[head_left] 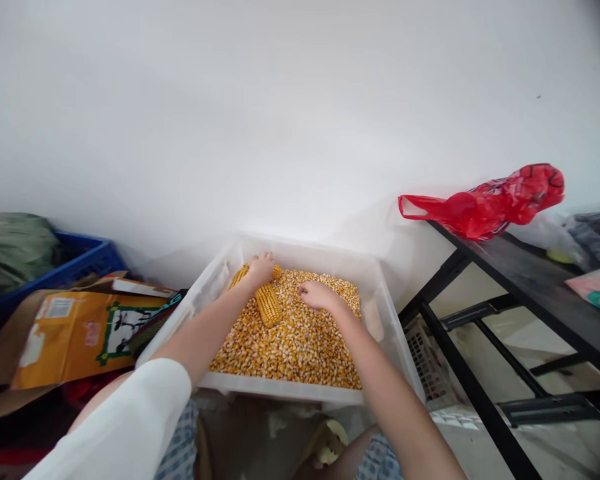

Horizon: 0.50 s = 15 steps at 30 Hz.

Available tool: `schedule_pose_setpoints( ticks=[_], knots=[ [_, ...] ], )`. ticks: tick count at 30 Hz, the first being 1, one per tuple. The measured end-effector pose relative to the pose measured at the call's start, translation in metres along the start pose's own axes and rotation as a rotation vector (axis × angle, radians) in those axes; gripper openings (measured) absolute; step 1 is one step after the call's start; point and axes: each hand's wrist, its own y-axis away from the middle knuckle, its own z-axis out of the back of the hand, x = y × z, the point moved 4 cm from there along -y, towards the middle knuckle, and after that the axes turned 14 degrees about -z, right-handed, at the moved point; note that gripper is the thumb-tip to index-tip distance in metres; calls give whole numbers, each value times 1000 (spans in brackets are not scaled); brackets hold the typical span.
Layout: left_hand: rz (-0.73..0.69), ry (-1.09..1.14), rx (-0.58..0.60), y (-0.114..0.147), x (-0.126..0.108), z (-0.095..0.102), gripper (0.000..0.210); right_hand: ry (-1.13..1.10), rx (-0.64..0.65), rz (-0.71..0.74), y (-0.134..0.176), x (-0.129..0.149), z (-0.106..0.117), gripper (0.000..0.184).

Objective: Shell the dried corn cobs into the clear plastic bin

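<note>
Through the head camera I see at least 2 corn cobs (269,305), which lie on the loose corn kernels (290,350) in the far left part of the white plastic bin (325,257). My left hand (263,269) is over the cobs, with its fingers bent; whether they grip, I cannot tell. My right hand (318,295) is at the kernels, fingers curled, and I cannot tell if they hold something.

Yellow cobs (269,305), yellow-and-white kernels (291,353)
</note>
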Motion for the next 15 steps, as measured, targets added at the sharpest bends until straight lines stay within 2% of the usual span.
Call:
schedule_pose_setpoints(
  ticks=[2, 4, 6, 8, 10, 11, 13, 15],
  knots=[
    [-7, 3, -50, 2, -4, 2, 41, -6, -59, 22, 1, 1, 2, 20],
    [1, 44, -82, 4, -4, 8, 43, -29, -174, 61, 2, 2, 8, 15],
    [77, 132, -118, 7, 2, 19, 50, -108, -261, 88, 2, 3, 15, 20],
    [234, 345, -209, 13, 12, 33, 60, -256, -292, 105, 3, 4, 21, 30],
    [345, 668, -259, 20, 17, 43, 71, -447, -282, 113, 4, 6, 25, 37],
    [338, 839, -239, 23, 14, 45, 71, -546, -268, 117, 5, 7, 26, 40],
    [231, 1105, -141, 27, 2, 46, 60, -729, -249, 130, 8, 12, 28, 42],
    [204, 1199, -101, 32, -7, 41, 49, -877, -237, 165, 11, 17, 28, 41]
  ],
)
